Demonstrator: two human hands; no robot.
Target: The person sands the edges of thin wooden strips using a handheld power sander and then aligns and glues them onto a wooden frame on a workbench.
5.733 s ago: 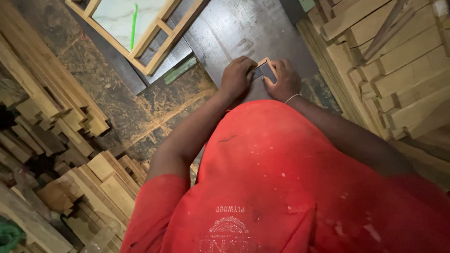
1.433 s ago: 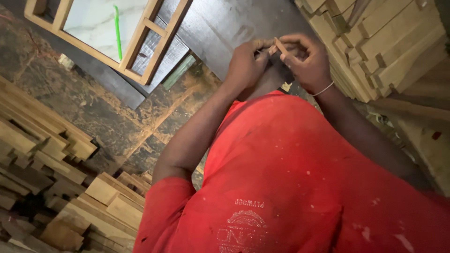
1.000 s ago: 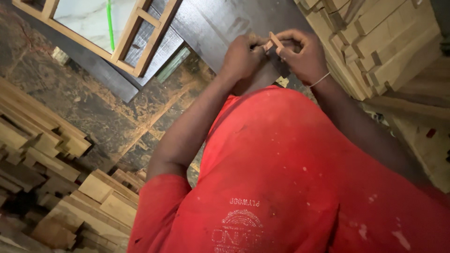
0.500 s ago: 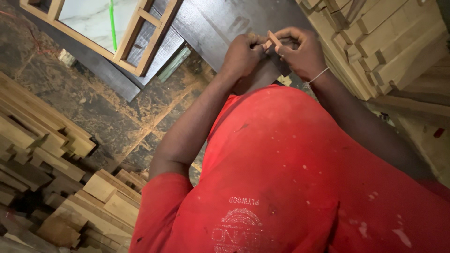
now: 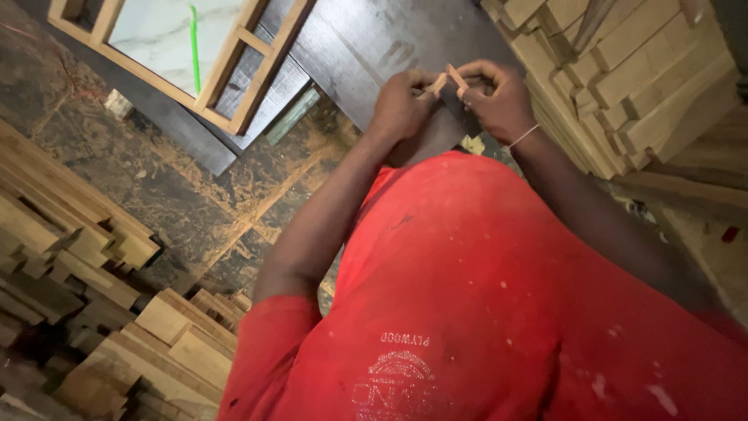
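Both my hands are raised together in front of my red shirt point(image 5: 483, 296). My left hand point(image 5: 399, 105) pinches one end of a small pale wooden stick point(image 5: 449, 78). My right hand point(image 5: 499, 97), with a thin band at the wrist, pinches the stick's other end. A dark flat object point(image 5: 467, 121) shows just below my right fingers; I cannot tell which hand holds it.
A dark sheet of board point(image 5: 366, 47) lies on the sawdust-strewn floor point(image 5: 195, 187) under my hands. A wooden frame with a pale panel point(image 5: 167, 39) lies at the upper left. Stacked timber lengths stand at the right point(image 5: 639, 86) and lower left point(image 5: 86, 312).
Earlier both hands held a dark flat object low over the board. They have since risen and now pinch the small stick; over the last second they barely move.
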